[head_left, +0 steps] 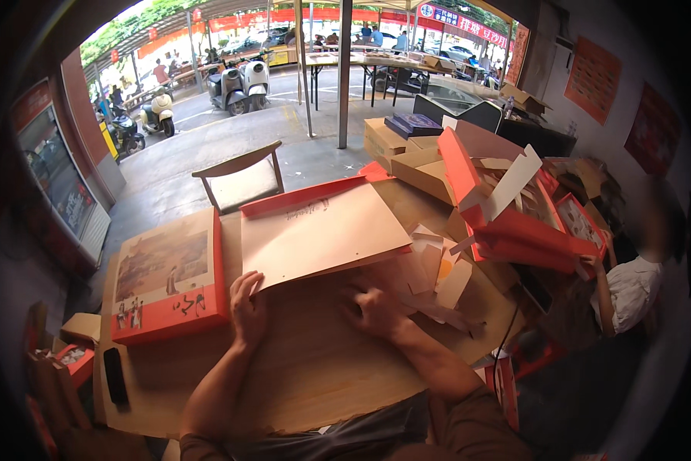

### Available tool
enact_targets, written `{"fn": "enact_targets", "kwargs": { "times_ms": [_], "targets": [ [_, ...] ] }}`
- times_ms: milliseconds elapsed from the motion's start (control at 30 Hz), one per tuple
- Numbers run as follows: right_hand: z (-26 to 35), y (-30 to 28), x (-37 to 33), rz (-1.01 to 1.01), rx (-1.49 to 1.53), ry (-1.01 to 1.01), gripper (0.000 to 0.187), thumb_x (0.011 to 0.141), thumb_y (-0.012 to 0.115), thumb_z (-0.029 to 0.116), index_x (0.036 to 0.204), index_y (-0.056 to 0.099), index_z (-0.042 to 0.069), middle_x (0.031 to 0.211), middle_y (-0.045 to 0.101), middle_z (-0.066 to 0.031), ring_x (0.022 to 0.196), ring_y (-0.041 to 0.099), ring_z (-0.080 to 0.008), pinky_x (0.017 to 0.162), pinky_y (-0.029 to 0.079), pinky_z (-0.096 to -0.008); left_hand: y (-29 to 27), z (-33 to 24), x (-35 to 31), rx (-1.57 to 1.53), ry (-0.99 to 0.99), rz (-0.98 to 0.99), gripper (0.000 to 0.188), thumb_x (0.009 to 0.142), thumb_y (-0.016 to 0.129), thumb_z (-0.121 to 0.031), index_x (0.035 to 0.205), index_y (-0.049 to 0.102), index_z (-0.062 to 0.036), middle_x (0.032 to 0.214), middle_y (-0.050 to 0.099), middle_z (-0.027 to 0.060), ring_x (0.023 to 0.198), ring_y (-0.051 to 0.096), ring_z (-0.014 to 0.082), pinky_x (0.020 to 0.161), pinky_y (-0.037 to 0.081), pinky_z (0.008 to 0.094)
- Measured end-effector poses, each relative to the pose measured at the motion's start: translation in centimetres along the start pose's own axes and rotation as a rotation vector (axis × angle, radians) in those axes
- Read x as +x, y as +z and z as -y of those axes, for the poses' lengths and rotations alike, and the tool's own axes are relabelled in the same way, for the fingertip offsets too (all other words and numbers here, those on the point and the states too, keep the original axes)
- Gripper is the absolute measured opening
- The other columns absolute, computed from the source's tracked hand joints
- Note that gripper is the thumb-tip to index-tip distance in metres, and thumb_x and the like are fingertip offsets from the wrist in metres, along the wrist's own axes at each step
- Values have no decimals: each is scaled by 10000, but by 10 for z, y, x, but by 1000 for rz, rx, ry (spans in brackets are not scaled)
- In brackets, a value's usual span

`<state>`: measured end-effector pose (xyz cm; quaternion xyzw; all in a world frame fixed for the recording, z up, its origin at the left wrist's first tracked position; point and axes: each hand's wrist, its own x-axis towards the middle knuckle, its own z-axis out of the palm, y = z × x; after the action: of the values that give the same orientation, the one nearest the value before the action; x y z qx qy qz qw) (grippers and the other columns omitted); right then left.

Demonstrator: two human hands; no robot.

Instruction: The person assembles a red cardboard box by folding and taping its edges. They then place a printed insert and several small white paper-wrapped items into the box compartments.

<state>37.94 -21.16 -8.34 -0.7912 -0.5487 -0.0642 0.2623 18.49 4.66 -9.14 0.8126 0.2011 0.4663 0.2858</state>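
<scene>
Daylit concrete floor (207, 146), wooden chair (242, 178), parked scooters (238, 84) beyond

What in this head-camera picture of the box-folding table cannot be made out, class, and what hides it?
- Head view: right hand is motion-blurred, so its fingers and grip are unclear.
- Left hand: its fingertips are tucked under the raised cardboard flap.
- Flap's underside faces away.
- Wooden chair: its legs are hidden behind the table.
- Stacked red boxes: their contents are covered.
</scene>
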Motion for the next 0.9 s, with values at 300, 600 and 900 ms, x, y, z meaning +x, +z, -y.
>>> {"fn": "enact_targets", "kwargs": {
  "times_ms": [300, 600, 900],
  "targets": [
    [-34, -4, 5, 83, -43, 8, 407, 935, 748, 366, 1265, 749, 129, 1203, 738, -176, 1161, 690, -414, 1034, 545, -520, -12, 16, 15, 14, 34, -24, 229, 925, 684, -27, 1145, 747, -9, 1237, 737, 192, 1207, 674, 392, 1061, 542, 468],
    [-25, -21, 17, -155, 0, -107, 328, 857, 812, 302, 1082, 771, 66, 1047, 744, -128, 963, 714, -355, 870, 575, -495, -21, 8, 12, 321, 104, 260, 309, 818, 813, -125, 1119, 762, -77, 1259, 720, 129, 1250, 648, 360, 1051, 558, 473],
    [-19, -20, 14, -59, 58, -38, 302, 885, 805, 276, 1112, 789, 78, 1095, 760, -102, 1085, 704, -302, 970, 522, -468, -25, -2, 14, 323, 142, 371, 367, 850, 822, -194, 1199, 739, -119, 1313, 695, 85, 1309, 630, 329, 1075, 552, 465]
  ]
}}
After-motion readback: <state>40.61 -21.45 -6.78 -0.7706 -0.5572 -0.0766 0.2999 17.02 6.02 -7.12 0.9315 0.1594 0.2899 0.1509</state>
